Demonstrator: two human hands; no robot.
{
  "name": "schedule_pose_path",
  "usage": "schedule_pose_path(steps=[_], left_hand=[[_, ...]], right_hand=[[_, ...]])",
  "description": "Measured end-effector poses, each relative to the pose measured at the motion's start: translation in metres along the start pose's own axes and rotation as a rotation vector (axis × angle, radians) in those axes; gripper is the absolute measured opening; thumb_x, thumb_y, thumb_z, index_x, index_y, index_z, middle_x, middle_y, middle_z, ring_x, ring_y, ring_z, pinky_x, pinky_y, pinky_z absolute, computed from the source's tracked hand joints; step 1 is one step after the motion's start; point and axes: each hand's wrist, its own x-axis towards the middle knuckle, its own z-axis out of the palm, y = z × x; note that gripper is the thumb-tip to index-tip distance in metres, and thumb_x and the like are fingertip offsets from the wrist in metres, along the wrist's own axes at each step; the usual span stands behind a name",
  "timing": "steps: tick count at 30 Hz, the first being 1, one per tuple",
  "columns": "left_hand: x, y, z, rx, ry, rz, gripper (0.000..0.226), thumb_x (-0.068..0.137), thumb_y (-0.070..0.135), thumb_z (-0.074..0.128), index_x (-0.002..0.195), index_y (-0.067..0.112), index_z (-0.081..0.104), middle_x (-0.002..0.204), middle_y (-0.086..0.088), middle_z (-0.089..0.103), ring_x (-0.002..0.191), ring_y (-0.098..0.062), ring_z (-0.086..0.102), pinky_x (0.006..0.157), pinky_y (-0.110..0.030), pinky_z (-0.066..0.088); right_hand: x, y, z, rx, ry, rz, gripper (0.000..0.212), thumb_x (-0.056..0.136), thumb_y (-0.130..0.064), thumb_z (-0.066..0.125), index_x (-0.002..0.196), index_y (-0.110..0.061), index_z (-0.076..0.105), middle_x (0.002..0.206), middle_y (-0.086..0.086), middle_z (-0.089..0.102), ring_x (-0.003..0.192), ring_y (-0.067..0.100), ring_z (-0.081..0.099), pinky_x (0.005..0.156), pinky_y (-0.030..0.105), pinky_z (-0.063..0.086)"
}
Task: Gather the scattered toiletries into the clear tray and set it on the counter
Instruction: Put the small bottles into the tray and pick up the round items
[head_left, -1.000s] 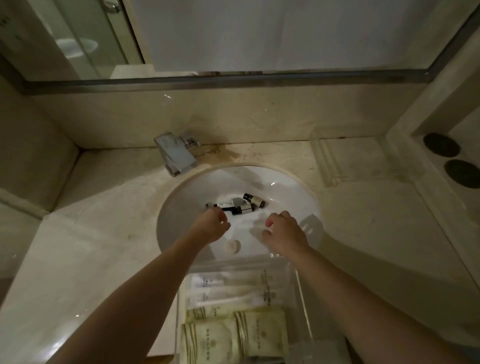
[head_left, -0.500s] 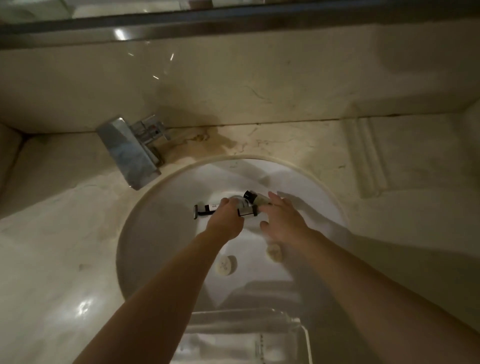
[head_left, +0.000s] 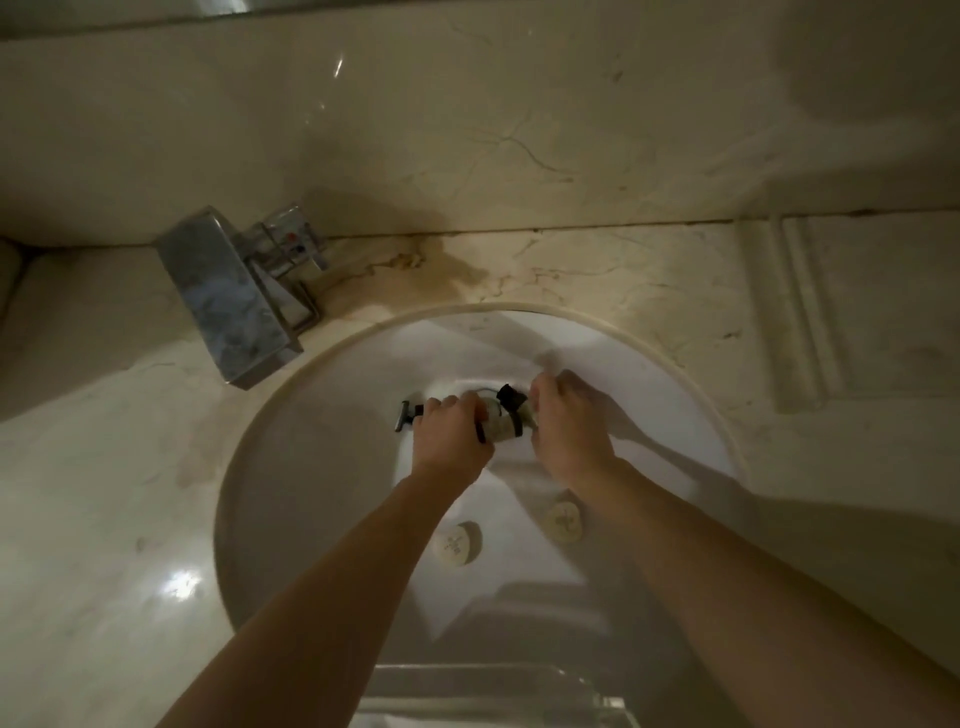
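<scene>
The left hand (head_left: 451, 435) has its grip curled round a razor (head_left: 406, 415), whose head sticks out to the left of the fist. The right hand (head_left: 570, 425) has its grip curled on small dark-capped bottles (head_left: 506, 422) lying between the two hands at the bottom of the sink (head_left: 311, 467). Two round soaps (head_left: 457, 543) rest on the basin's near slope. The clear tray (head_left: 467, 680) sits at the sink's near rim. A chrome tap (head_left: 228, 296) stands on the worktop (head_left: 93, 493) at the basin's far left edge.
</scene>
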Motion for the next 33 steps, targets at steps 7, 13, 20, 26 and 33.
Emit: schedule_pose_path(steps=[7, 13, 20, 26, 33], left_hand=[[-0.018, -0.008, -0.036, -0.949, -0.124, -0.195, 0.036, 0.058, -0.005, 0.080, 0.090, 0.006, 0.067, 0.089, -0.011, 0.066, 0.095, -0.035, 0.066, 0.083, -0.041, 0.056], [-0.056, -0.004, -0.072, -1.352, -0.266, -0.199, 0.045, 0.076, -0.007, 0.070, 0.115, 0.010, 0.054, 0.100, -0.013, 0.066, 0.086, -0.026, 0.066, 0.072, -0.037, 0.056], [-0.111, -0.006, -0.111, -1.291, -0.394, -0.053, 0.025, 0.086, 0.000, 0.059, 0.108, 0.012, 0.061, 0.097, -0.013, 0.064, 0.084, -0.022, 0.065, 0.067, -0.028, 0.052], [-0.160, -0.015, -0.137, -1.147, -0.334, 0.142, 0.045, 0.076, -0.021, 0.057, 0.113, 0.004, 0.059, 0.105, -0.012, 0.059, 0.083, -0.019, 0.060, 0.071, -0.024, 0.052], [-0.212, -0.030, -0.161, -0.880, -0.168, 0.268, 0.037, 0.076, -0.012, 0.067, 0.103, 0.013, 0.067, 0.091, 0.008, 0.065, 0.081, -0.005, 0.061, 0.073, -0.014, 0.051]], right_hand=[[0.002, -0.011, -0.015, 0.392, -0.321, 0.440, 0.061, 0.075, -0.008, 0.067, 0.133, -0.010, 0.047, 0.120, 0.013, 0.057, 0.108, 0.031, 0.058, 0.083, 0.033, 0.048], [-0.030, -0.041, -0.062, 1.097, -0.178, 0.653, 0.015, 0.078, -0.001, 0.059, 0.088, -0.011, 0.053, 0.081, 0.010, 0.056, 0.073, 0.022, 0.055, 0.066, 0.032, 0.049], [-0.097, -0.073, -0.108, 1.499, -0.090, 0.519, 0.064, 0.083, 0.005, 0.063, 0.131, -0.026, 0.035, 0.119, 0.021, 0.050, 0.092, 0.033, 0.066, 0.064, 0.031, 0.056], [-0.158, -0.099, -0.130, 1.504, 0.021, 0.437, 0.038, 0.086, -0.008, 0.067, 0.116, -0.013, 0.044, 0.116, 0.026, 0.055, 0.083, 0.035, 0.069, 0.063, 0.031, 0.058], [-0.213, -0.115, -0.138, 1.530, 0.119, 0.504, 0.018, 0.097, -0.018, 0.054, 0.111, -0.007, 0.048, 0.108, 0.023, 0.055, 0.081, 0.040, 0.069, 0.052, 0.027, 0.057]])
